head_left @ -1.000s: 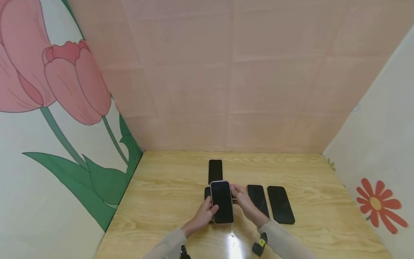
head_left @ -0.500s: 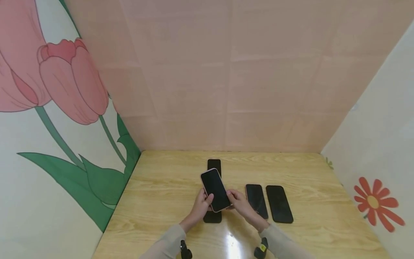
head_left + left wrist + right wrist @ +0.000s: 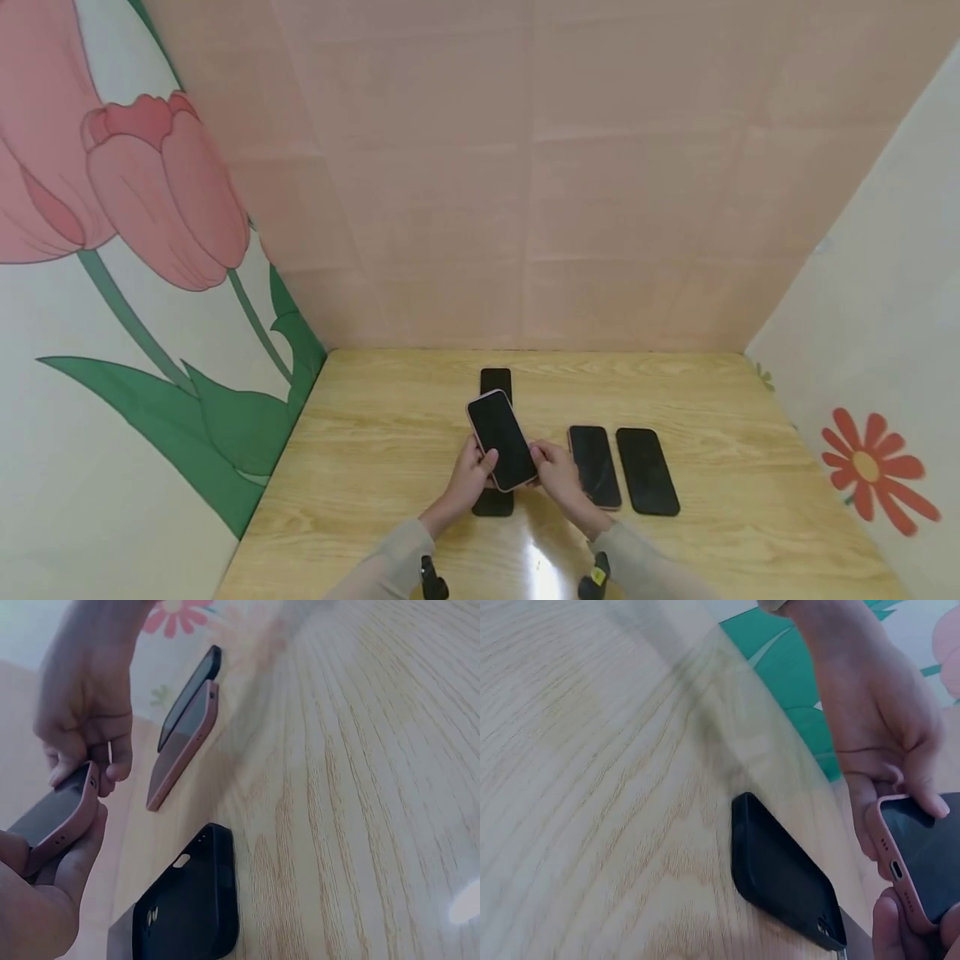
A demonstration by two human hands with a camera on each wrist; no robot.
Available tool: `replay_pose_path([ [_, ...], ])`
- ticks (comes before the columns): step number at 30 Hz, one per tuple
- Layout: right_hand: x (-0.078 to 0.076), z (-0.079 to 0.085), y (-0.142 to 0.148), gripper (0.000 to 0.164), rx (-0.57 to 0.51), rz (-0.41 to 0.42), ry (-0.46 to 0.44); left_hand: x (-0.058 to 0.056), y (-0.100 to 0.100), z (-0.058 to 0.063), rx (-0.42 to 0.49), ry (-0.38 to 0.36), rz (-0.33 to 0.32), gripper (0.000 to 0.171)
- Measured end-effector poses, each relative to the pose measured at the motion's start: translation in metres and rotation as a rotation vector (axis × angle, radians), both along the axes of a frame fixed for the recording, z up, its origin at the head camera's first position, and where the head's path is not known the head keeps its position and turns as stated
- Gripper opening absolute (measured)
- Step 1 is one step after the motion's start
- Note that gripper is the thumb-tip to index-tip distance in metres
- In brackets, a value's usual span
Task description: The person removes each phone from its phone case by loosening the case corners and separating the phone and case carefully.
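A black-screened phone in a pink case [image 3: 501, 437] is held above the table, tilted with its top end to the left. My left hand [image 3: 467, 477] grips its left side, thumb on the front edge. At the lower right corner, my right hand [image 3: 558, 475] pinches the same phone between thumb and fingers. Below it on the table lies a black phone case [image 3: 492, 502]; its hollow inside and camera cutout show in the left wrist view. Just beyond, a black phone [image 3: 495, 381] lies partly hidden behind the held one.
To the right, a second phone in a pink case [image 3: 595, 467] lies beside a larger black phone [image 3: 648, 472]. The wooden table [image 3: 360, 433] meets a pink back wall [image 3: 450, 208] and flower-printed side walls.
The held phone has moved left and turned from nearly upright to tilted left, uncovering the lower end of the black case. In the last half second both hands have barely moved.
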State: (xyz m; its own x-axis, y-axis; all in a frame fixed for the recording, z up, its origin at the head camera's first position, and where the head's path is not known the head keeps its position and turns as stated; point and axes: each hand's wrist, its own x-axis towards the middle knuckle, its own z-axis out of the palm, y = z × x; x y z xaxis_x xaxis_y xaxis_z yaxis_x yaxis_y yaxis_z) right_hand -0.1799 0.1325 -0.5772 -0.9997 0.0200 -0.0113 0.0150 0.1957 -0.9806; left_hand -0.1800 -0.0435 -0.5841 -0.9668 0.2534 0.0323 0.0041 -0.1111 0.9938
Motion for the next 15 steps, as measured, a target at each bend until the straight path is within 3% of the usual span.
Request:
replay_pose_path([
  [10,-0.0038,0.0034,-0.0055,0.025,-0.015,-0.024,-0.062,0.0024,-0.0018,0.0050,-0.019,0.043,-0.002,0.039],
  [15,-0.0029,0.0010,-0.0059,0.023,0.035,-0.016,-0.058,0.0046,-0.0007,0.0050,-0.019,0.047,0.008,0.039],
])
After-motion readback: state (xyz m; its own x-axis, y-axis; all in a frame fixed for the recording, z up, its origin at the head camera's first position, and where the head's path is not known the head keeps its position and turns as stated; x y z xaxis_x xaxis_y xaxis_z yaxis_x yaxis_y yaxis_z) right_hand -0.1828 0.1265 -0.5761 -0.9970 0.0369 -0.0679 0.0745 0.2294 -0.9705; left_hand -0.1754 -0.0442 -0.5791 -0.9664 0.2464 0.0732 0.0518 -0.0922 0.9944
